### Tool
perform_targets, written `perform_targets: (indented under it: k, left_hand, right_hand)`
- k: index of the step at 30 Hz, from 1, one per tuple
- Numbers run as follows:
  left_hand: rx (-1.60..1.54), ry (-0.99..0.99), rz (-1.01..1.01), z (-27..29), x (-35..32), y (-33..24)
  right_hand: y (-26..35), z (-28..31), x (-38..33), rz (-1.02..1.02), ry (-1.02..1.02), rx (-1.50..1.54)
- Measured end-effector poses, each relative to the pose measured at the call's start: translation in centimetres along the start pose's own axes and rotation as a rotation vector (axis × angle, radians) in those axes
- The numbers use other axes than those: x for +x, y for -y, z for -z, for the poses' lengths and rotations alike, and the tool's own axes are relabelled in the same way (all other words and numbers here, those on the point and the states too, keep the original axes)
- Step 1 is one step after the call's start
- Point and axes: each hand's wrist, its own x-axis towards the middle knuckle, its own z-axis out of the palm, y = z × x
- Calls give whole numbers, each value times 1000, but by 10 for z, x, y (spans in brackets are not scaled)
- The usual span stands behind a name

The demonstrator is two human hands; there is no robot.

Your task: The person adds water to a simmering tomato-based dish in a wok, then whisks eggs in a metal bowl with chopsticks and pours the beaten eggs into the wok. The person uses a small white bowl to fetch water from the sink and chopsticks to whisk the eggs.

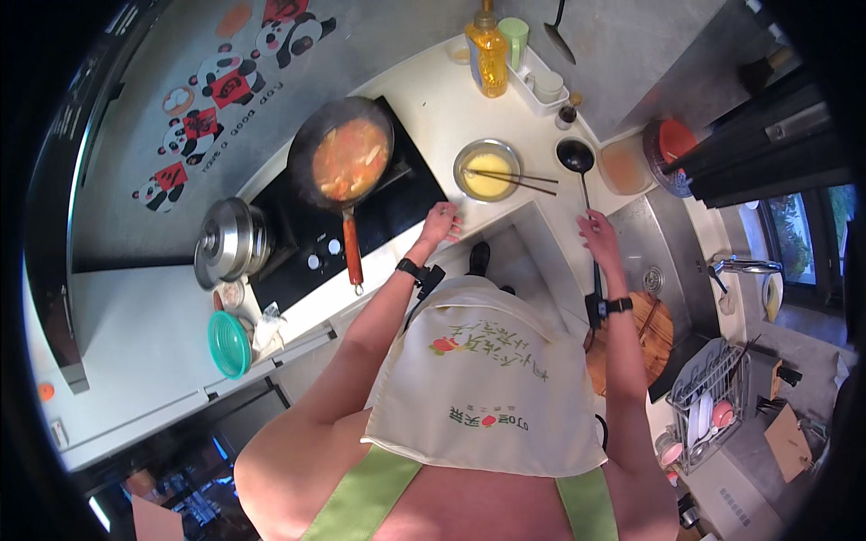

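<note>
My left hand (440, 224) hovers by the counter's front edge, its fingers loosely bent and apart, with nothing visible in them. Closest to it are the steel bowl (461, 180) of yellow beaten egg (488, 178), with chopsticks (519, 178) resting across, and the wok's red-brown handle (352, 248). In the wok (307, 162), a chunky red tomato mixture (350, 160) steams on the black cooktop (298, 257). My right hand (597, 236) is over the long handle of a black ladle (575, 155), fingers apart; it partly hides the handle, and I see no grip.
A lidded steel pot (234, 239) stands left of the wok, near a green bowl (229, 345). An oil bottle (488, 59) and a white caddy (541, 90) are at the back. Right are a sink (651, 243), round wooden board (651, 338) and dish rack (708, 406).
</note>
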Motion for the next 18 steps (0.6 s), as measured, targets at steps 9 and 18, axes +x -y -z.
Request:
perform_targets:
  k: [9, 18]
  left_hand:
    - [-93, 97, 4, -12, 70, 10]
    - [-172, -71, -127, -44, 85, 10]
  right_hand:
    - [25, -74, 112, -111, 183, 17]
    - [24, -93, 104, 21, 51, 2]
